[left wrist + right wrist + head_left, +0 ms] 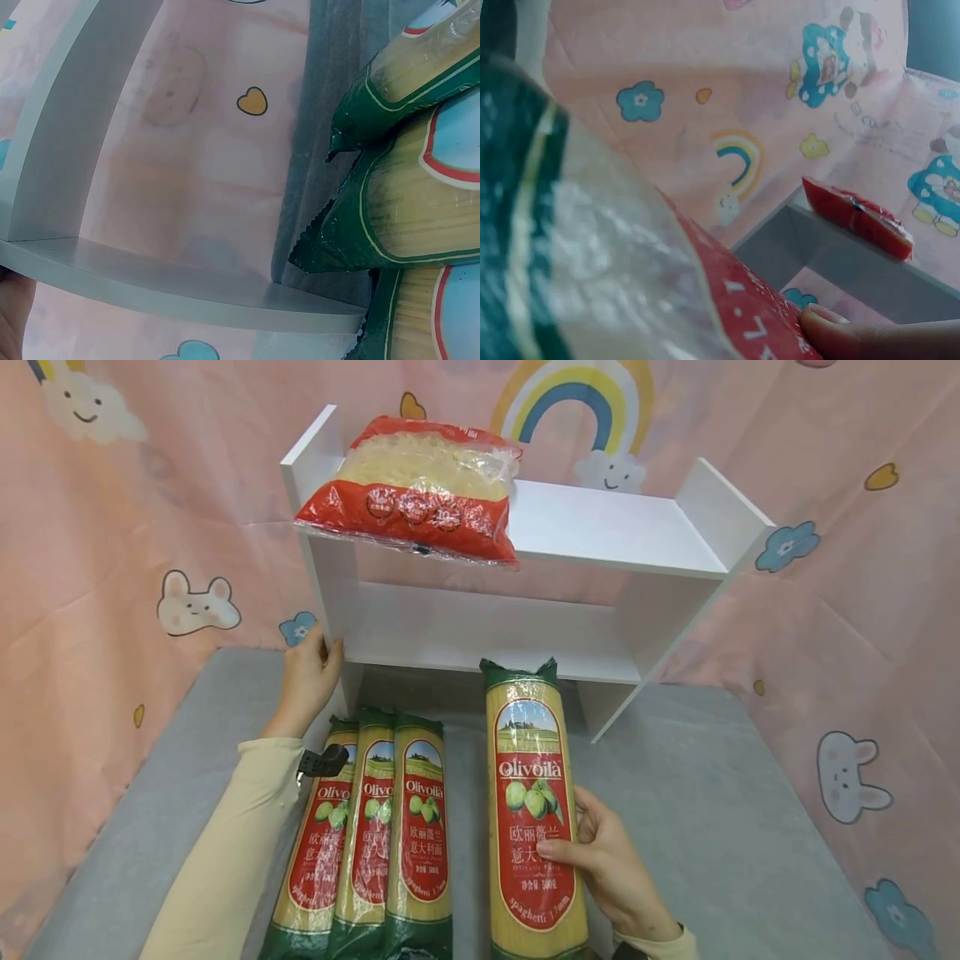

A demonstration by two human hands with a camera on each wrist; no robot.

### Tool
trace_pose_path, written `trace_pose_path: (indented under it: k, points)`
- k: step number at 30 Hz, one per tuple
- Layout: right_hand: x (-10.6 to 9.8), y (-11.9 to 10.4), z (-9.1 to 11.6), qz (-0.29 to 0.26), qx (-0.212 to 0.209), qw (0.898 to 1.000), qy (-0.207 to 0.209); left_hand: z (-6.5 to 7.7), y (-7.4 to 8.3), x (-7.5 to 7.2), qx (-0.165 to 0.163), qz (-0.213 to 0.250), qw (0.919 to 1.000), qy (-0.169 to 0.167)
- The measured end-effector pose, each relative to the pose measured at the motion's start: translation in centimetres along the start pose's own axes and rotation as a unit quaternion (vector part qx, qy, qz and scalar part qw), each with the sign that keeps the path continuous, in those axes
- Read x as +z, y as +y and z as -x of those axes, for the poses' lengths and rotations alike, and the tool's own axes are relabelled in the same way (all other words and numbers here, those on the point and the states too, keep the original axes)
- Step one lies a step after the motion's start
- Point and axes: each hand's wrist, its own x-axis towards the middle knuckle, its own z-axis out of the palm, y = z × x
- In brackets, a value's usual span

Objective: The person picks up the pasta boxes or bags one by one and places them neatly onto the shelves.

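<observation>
My right hand (626, 868) holds a tall pack of spaghetti (536, 793) by its right edge, thumb across the red label. The pack stands before the white shelf (480, 627), its top end overlapping the lower board in the head view. At the shelf's left side panel, my left hand (303, 681) grips the front edge; most of it is hidden in the left wrist view, where part of the hand (13, 311) shows beside the panel. Three more spaghetti packs (418, 827) lie side by side below that hand.
A red and clear bag of pasta (420, 485) lies on the left of the shelf's top board, slightly overhanging its front. Grey cloth (720, 827) covers the table. A pink patterned curtain (862, 635) hangs behind and at both sides.
</observation>
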Motion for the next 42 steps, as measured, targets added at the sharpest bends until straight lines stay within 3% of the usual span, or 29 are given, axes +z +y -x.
trace_pose_path:
  k: [12,26,35,42]
  points:
    - [-0.2,-3.0,0.1,0.021,-0.019,0.999,0.018,0.0,0.0,0.0,0.013,0.002,0.9999,0.0]
    - [-0.1,-6.2,0.1,0.028,-0.064,0.998,0.006,0.1,0.0,0.0,0.009,0.003,1.0,0.0]
    - [0.1,-7.9,0.0,0.034,-0.076,0.997,0.004,0.1,0.0,0.1,0.023,0.009,0.9996,0.016]
    - [0.3,-9.2,-0.1,0.048,-0.085,0.995,0.007,0.2,0.1,0.1,0.012,0.007,0.9999,0.008]
